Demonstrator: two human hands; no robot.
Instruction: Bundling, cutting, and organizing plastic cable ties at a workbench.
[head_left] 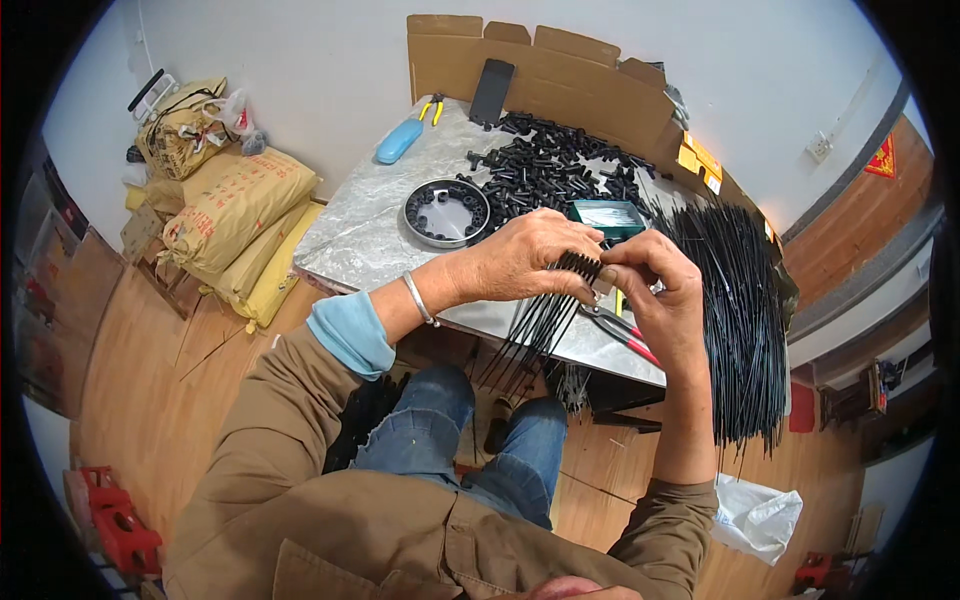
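Note:
My left hand (535,258) is closed around a fanned row of thin black rods (540,328). Their thick dark ends line up side by side between thumb and fingers, and the long thin parts hang down over the table's front edge. At the right end of that row, my right hand (662,285) has thumb and forefinger pinched together; what lies between the fingertips is too small to make out. Just below the hands, pliers with red handles (630,340) lie on the marbled table (350,225). Behind them sits a small green box (608,217), partly covered by my fingers.
A round tin (447,238) holding small black parts stands left of a heap of black bolt-like pieces (560,170). Farther back lie a blue case (400,141) and yellow-handled pliers (432,108). Cardboard (560,80) walls the rear. A large bundle of black rods (740,320) overhangs the right edge.

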